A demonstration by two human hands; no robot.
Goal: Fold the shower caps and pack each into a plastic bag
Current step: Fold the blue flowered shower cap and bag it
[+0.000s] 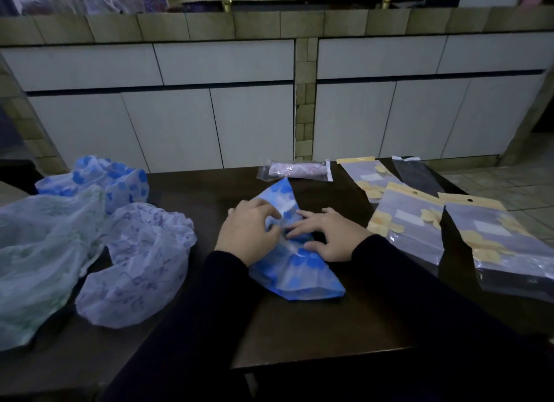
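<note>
A blue-flowered shower cap (295, 274) lies folded into a long wedge in the middle of the dark table (314, 326). My left hand (250, 229) pinches a fold of it near the centre. My right hand (328, 236) presses flat on the same cap, fingers spread, right beside the left. Loose caps sit at the left: a blue-flowered one (111, 179), a purple-patterned one (136, 263) and a green-patterned one (39, 251). Empty plastic bags with yellow headers lie at the right (410, 224), (503, 245), (367, 173). A packed bag with a pink cap (296, 170) rests at the far edge.
A dark bag (418, 175) lies at the table's far right corner. White cabinet doors (209, 122) under a tiled counter stand just behind the table. Tiled floor (509, 185) shows at the right.
</note>
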